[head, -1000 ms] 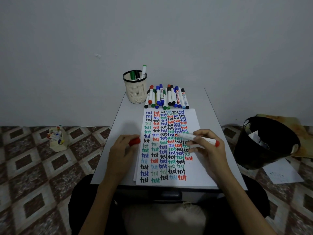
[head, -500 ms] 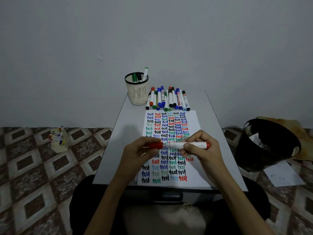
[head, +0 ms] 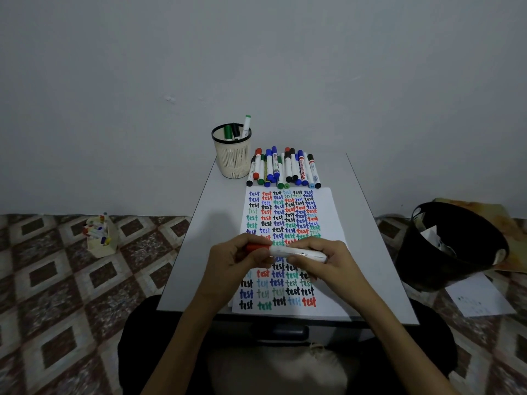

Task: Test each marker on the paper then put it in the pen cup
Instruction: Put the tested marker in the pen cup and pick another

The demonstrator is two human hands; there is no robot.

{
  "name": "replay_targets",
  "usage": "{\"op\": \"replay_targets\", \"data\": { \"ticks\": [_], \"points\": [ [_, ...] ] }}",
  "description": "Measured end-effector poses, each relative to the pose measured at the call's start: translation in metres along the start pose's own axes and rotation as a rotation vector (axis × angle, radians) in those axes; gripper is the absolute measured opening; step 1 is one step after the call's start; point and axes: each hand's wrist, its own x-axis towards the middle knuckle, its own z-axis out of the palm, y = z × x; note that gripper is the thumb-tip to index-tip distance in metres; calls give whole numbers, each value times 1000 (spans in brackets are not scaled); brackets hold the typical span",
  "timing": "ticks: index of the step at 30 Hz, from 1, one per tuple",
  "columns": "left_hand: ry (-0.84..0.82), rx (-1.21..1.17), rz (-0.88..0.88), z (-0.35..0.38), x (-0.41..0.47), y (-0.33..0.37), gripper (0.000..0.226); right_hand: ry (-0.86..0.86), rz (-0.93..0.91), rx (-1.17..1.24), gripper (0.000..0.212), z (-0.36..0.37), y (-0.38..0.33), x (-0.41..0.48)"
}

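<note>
- The red marker (head: 296,252) lies level between the two hands, above the lower half of the test sheet (head: 325,212); its long axis runs left to right across the person's front.
- The left hand (head: 236,262) has its fingers (head: 258,256) wrapped and closed on the red cap (head: 258,247), which sits at the marker's left end and looks pushed on or nearly so; the seam is hidden by the thumb, so I cannot tell if it is fully seated.
- The right hand (head: 322,265) is clamped on the white barrel, fingers over the top and the thumb beneath, with the barrel's right end poking out just past the knuckles.
- The pen cup (head: 231,156) stands ahead of both hands and a little to the left, so it is nearer the left hand's side; three markers already stand in it.
- My reading: the test stroke is done and capping is the step in hand; the drop into the cup comes next.
- For that, the marker must be tipped from level to upright and carried forward past the fingers, over the sheet.
- The row of untested markers (head: 283,169) lies just right of the cup, well ahead of the fingers, long axes pointing away from the person.
</note>
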Motion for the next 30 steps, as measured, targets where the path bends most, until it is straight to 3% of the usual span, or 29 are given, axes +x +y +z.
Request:
{"op": "replay_targets", "data": {
  "ticks": [5,14,17,22,25,27,30],
  "points": [
    [30,94,74,4,0,1,22,12,41,92,12,3,-2,0],
    [-4,163,113,-6,6,-8,24,-57,98,113,21,2,-2,9],
    [-36,216,119,-15,11,-9,24,-118,2,-186,14,-3,-2,24],
    [-7,407,186,-28,21,-14,23,-192,-140,-619,25,7,-1,58],
    [86,509,129,-43,24,-28,41,-170,-138,-825,22,9,0,91],
    [140,675,75,-55,25,-41,52,-101,-95,-821,23,6,0,118],
    [18,983,-17,-62,25,-56,82,27,-74,-692,24,3,-10,158]
  ]
}}
